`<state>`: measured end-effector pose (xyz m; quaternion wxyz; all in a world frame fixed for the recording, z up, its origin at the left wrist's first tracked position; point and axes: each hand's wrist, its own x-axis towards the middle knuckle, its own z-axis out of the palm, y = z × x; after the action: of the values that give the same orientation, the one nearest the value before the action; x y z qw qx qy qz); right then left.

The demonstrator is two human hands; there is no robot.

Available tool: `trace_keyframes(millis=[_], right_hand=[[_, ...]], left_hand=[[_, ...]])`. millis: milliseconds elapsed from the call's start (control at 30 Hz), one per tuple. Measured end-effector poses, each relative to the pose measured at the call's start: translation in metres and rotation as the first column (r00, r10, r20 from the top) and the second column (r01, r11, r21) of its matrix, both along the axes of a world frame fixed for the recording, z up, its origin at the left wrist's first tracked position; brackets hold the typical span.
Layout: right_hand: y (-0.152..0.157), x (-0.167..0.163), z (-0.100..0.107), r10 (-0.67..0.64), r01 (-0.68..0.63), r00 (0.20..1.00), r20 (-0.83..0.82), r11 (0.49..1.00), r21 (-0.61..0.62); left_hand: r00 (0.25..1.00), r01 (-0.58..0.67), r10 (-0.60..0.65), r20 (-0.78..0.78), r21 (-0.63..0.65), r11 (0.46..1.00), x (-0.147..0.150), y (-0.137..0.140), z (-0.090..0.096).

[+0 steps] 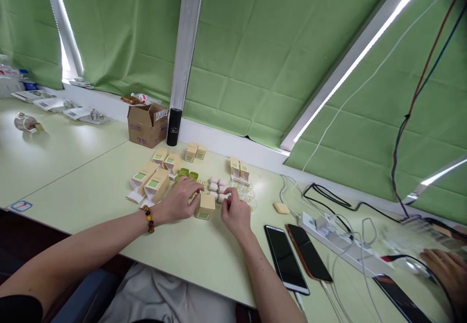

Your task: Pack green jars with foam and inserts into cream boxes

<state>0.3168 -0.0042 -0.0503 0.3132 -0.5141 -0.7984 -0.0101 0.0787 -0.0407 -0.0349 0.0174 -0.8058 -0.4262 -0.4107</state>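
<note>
My left hand is curled, its thumb by the side of one small box; I cannot tell if the fingers have real hold of it. This box stands on the table between my two hands. My right hand has the fingers mostly folded, the index bent forward near the pale pink pieces — I count six — and whether it pinches anything I cannot say.

Just past my left fingers are green containers, perhaps three or four, as my hand covers part of them. To the left are two large boxes and, behind, two medium boxes. Farther back are two little cartons; right of these, two boxes with open flaps.

Beyond stand one brown carton and one black tumbler. On my right lie two phones — near one power strip.
</note>
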Motion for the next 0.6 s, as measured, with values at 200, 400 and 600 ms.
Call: trace_keyframes(millis=[200,400,600], right_hand=[[-0.001,-0.002,0.0,-0.045,0.046,0.998,-0.043,0.998,0.03],[-0.001,-0.002,-0.001,-0.044,0.05,0.995,-0.085,0.996,0.072],[0.001,-0.002,-0.003,-0.046,0.056,0.994,-0.096,0.993,0.105]], left_hand=[[0.984,0.052,-0.072,-0.162,-0.121,0.991,0.01,-0.009,0.007],[0.944,0.063,-0.114,-0.309,-0.172,0.983,0.018,-0.009,0.009],[0.916,0.028,-0.104,-0.388,-0.197,0.98,0.02,-0.008,0.019]])
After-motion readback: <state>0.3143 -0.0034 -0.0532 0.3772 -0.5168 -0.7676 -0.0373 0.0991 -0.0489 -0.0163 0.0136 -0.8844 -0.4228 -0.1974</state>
